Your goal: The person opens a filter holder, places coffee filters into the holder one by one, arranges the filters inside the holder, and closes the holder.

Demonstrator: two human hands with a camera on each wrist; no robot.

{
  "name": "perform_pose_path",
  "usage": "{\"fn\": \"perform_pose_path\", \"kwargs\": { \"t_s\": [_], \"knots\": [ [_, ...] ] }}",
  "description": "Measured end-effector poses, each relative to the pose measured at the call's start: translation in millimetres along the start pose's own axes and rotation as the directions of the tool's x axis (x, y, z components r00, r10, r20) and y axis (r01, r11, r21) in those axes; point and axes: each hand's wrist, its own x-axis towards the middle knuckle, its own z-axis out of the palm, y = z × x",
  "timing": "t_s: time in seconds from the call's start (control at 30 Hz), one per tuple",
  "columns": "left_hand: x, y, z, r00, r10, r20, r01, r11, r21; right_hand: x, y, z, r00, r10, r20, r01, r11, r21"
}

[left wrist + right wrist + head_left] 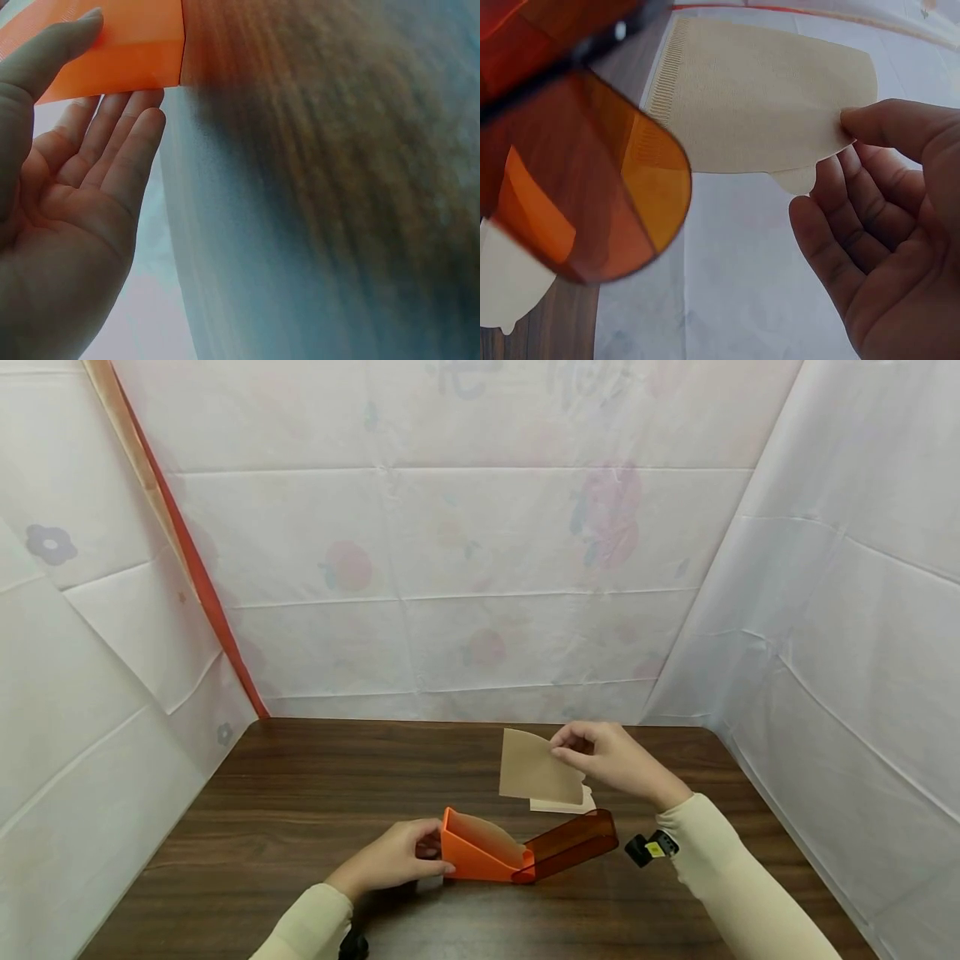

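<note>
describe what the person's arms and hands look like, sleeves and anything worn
The left sleeve and right sleeve are both pale cream, long and plain, ending near the wrist. By the right cuff sits a small black camera with a yellow patch; a black piece shows partly by the left cuff. The left hand and right hand wear no gloves.

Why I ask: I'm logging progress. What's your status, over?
Left hand holds box. Right hand pinches filter, outside box. Lid open, clear of box's mouth; no obstruction seen.
</note>
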Motion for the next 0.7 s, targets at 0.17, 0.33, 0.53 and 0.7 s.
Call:
{"fn": "perform_pose_path", "kwargs": {
  "t_s": [0.17, 0.33, 0.53, 0.7],
  "knots": [
    [0.0, -0.9, 0.5, 1.0, -0.003, 0.001, 0.003, 1.0, 0.004, -0.2, -3, 3, 1.0, -0.023, 0.002, 0.023, 1.0, -0.002],
    [0.3, -1.1, 0.6, 1.0, -0.007, 0.0, 0.007, 1.0, 0.013, -1.4, -9, 3, 0.999, -0.04, 0.001, 0.04, 0.999, -0.001],
    [0.5, 0.1, 0.4, 1.0, -0.008, -0.002, 0.008, 1.0, 0.02, -3.4, -19, 3, 0.998, -0.067, 0.018, 0.067, 0.997, 0.031],
    [1.1, 0.9, 0.2, 1.0, -0.008, -0.002, 0.008, 1.0, 0.008, -4.7, -24, 5, 0.995, -0.091, 0.029, 0.09, 0.995, 0.037]
  ]
}}
